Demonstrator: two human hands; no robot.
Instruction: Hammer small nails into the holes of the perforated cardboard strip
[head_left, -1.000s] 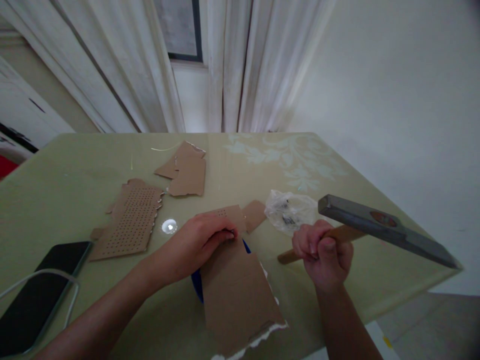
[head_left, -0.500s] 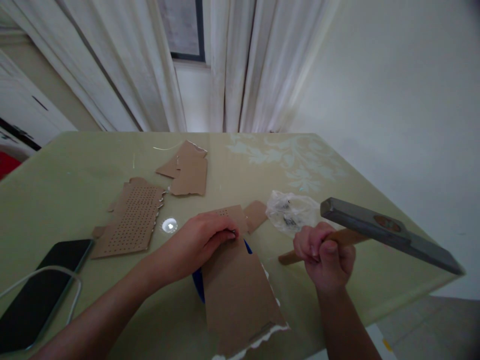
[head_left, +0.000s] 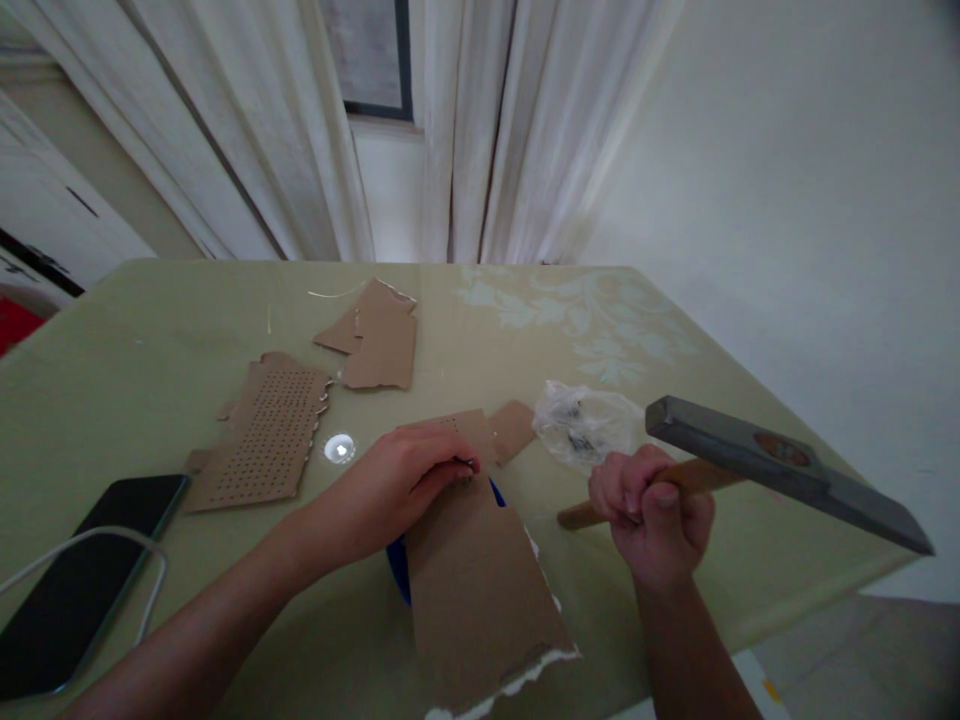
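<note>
Barely a change from a second ago: on my feed the hammer [head_left: 799, 470] sits a touch lower and farther right. My right hand [head_left: 660, 515] is wrapped tight around its handle. My left hand [head_left: 397, 485] has thumb and forefinger together on the cardboard [head_left: 484, 590]; what they pinch, I can't tell. The bag [head_left: 585, 420] crowds the hammer's left; bare table [head_left: 487, 340] lies beyond.
</note>
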